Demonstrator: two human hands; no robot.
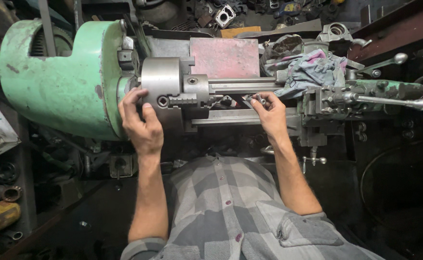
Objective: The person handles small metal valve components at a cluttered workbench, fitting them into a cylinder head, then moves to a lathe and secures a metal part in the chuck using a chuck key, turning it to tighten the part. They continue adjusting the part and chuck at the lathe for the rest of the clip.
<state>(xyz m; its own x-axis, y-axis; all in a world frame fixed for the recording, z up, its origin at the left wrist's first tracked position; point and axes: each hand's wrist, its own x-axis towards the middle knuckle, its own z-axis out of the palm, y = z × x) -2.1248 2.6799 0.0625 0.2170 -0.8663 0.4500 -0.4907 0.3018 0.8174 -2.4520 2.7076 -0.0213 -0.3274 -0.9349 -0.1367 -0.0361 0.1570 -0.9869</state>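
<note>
Left hand grips chuck rim | right hand pinches small part

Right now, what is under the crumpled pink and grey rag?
The crumpled pink and grey rag lies on the green metal lathe, draped over its carriage parts. Whatever sits directly beneath the rag is covered.

The headstock stands at the left of the lathe, with the chuck mounted on its right face. The left hand rests on the chuck's near side. Right of the chuck, the right hand sits over the bed, just left of the carriage. A rag lies behind the carriage.
</note>
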